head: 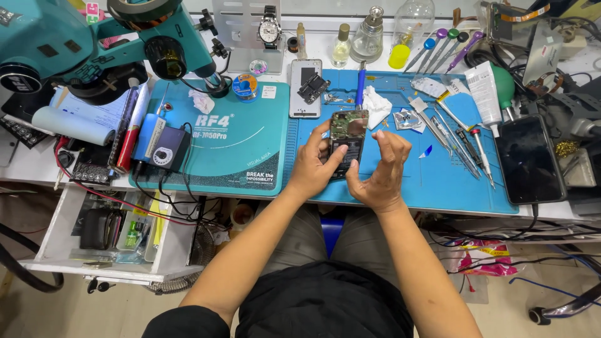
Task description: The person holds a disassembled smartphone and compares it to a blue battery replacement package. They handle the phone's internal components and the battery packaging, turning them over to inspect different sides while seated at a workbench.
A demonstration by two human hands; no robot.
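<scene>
The opened phone (346, 143) was held just above the front edge of the blue work mat (438, 181), near the middle of the worktop. Its back cover was off, so the circuit board at the top and the dark battery below lay bare; judged from that, the opening was done and the inside work was under way, with nothing yet closed up. The left hand (316, 164) was wrapped around the phone's left side, gripping it. The right hand (380, 172) had its fingers half curled, with the thumb at the phone's lower right edge; whether it pinched any small part could not be told.

A white phone shell (305, 87) lay toward the mat's back edge, and a crumpled tissue (377, 105) just right of it. Tweezers and screwdrivers (460, 141) were spread along the mat's right half, and a dark phone (529, 159) lay beyond its right edge. A teal microscope (94, 44) stood at the worktop's back left corner, above a teal pad (231, 150). A drawer (106, 238) hung open below the front left edge of the cluttered repair bench.
</scene>
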